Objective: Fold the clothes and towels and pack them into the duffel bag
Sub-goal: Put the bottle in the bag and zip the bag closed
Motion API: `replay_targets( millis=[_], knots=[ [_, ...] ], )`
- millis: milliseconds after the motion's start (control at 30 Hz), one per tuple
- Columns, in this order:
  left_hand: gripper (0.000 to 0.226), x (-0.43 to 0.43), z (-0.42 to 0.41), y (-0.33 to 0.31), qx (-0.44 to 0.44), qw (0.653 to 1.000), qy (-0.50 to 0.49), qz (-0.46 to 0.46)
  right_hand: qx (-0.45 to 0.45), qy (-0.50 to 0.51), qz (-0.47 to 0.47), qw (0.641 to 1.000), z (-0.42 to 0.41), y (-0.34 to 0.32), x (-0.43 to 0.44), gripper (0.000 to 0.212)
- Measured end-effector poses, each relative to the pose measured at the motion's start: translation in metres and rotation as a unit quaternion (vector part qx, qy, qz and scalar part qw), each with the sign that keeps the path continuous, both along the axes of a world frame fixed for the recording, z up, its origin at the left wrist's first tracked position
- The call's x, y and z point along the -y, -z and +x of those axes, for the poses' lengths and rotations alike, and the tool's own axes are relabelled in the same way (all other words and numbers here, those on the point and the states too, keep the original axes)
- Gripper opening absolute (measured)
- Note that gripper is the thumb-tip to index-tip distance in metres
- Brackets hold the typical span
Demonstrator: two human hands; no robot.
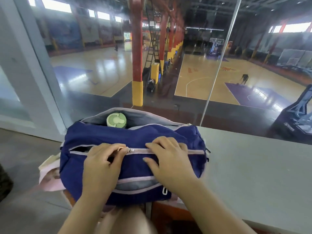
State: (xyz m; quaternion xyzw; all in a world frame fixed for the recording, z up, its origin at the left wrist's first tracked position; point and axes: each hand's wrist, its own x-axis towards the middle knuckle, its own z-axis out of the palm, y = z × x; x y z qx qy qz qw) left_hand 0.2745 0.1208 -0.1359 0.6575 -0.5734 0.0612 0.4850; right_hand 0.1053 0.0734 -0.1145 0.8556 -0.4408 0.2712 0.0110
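We're up behind a big glass window [168, 102] looking down on an indoor basketball court [202, 81] with shiny wood flooring and purple painted zones. A red pillar [137, 48] with yellow padding at its base stands right in the middle of the view, more of them lined up behind it. There's a dark ladder [152, 48] just right of it. One person [244, 78] is bent over out on the right-hand court. A hoop base [297, 115] sits at the lower right. Closer in, we've got a grey ledge [253, 166], a green-lidded bottle [116, 122], and something pink [49, 179] off to the left.
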Motion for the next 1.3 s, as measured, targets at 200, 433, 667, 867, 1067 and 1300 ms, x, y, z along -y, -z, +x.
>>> replay_targets(
  millis=[200, 433, 667, 867, 1067, 1300],
  knots=[
    [0.024, -0.01, 0.021, 0.004, -0.023, 0.999, 0.028, 0.0, -0.021, -0.045, 0.034, 0.998, 0.036, 0.013, 0.008, 0.013],
    [0.009, -0.029, 0.081, 0.016, -0.134, 0.984, -0.114, 0.033, -0.004, -0.007, 0.076, 0.997, 0.029, 0.022, 0.006, 0.017],
    [0.009, -0.033, 0.123, 0.022, -0.243, 0.949, -0.183, 0.083, 0.012, -0.004, 0.042, 0.999, 0.03, 0.025, 0.0, 0.01],
    [0.027, -0.021, 0.125, 0.024, -0.229, 0.944, -0.196, 0.136, 0.039, -0.057, 0.097, 0.993, 0.018, 0.017, 0.007, 0.011],
    [0.03, -0.003, 0.095, -0.003, -0.119, 0.981, -0.116, 0.103, 0.119, -0.024, 0.097, 0.988, -0.016, 0.006, 0.018, 0.01],
    [0.012, 0.065, 0.019, -0.029, -0.033, 0.989, 0.082, 0.119, 0.138, 0.085, 0.086, 0.983, -0.06, -0.002, 0.06, 0.011]
  ],
)
